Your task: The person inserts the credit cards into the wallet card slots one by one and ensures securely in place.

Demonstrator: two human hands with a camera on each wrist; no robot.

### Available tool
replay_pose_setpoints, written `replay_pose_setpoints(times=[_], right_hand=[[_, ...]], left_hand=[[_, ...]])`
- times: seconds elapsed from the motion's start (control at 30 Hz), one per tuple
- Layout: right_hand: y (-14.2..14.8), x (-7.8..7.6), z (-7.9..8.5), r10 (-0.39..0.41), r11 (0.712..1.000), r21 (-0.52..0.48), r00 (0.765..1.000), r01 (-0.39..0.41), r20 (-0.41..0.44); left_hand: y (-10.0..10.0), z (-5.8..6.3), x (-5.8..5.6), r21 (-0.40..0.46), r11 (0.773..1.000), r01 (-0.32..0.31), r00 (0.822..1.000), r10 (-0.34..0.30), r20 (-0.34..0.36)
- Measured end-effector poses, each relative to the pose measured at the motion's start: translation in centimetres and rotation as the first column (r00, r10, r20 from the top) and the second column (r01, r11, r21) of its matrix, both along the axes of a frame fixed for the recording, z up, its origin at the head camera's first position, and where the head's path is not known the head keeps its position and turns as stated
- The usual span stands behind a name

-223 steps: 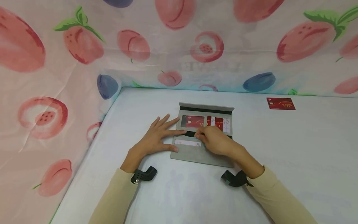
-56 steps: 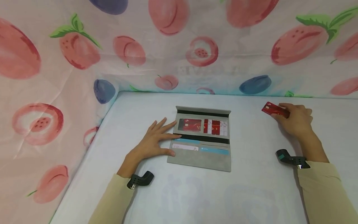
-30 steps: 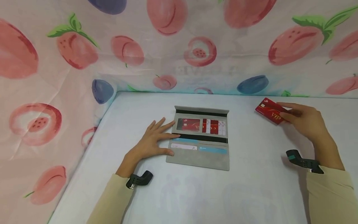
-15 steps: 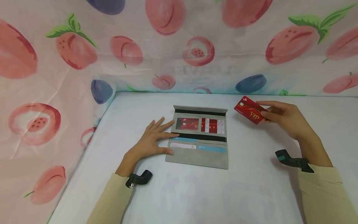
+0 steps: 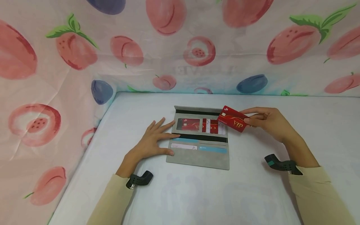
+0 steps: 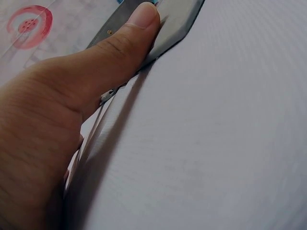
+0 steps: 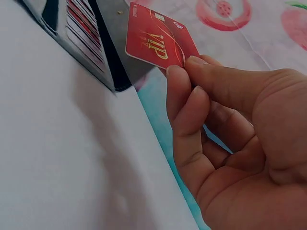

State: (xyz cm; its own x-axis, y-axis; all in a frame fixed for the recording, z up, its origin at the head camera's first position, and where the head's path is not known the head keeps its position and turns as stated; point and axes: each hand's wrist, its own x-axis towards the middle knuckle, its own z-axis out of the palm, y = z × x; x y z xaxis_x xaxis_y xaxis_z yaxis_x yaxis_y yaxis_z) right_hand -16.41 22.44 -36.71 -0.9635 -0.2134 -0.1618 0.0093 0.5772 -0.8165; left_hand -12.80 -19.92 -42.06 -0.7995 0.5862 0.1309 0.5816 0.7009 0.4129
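Note:
A grey wallet [image 5: 199, 161] lies unfolded on the white table, with red cards behind its upper windows and blue and white cards in its lower slots. Spread flat, my left hand [image 5: 153, 142] rests its fingertips on the wallet's left edge; the left wrist view shows the thumb [image 6: 120, 48] on the grey cover. Between thumb and fingers, my right hand [image 5: 267, 123] pinches a red VIP card [image 5: 232, 119] by its right end. The card is tilted and overlaps the wallet's upper right corner in the head view. In the right wrist view, the VIP card [image 7: 156, 40] is held above the table.
White cloth covers the table [image 5: 197, 197]. A fruit-printed curtain [image 5: 168, 47] rises along the back and left sides. Each wrist wears a black camera mount, such as the right one [image 5: 281, 164].
My right hand first worked at the wallet's slots, then picked up the red VIP card at the right and carried it left to the wallet. My left hand has stayed on the wallet's edge.

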Motion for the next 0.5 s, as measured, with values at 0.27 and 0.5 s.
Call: replay_pose_setpoints(times=[0.27,0.5], right_hand=[[-1.5,0.4,-0.2,0.066,0.989,-0.129,0.998,-0.066,-0.011],[-2.4,0.7,-0.2,0.156,0.971,-0.183,0.988,-0.151,0.012]], left_hand=[[0.0,0.1,0.1,0.003,1.0,0.003,1.0,-0.003,0.006],[0.0,0.2,0.1,0.008,1.0,0.007,1.0,-0.007,0.012]])
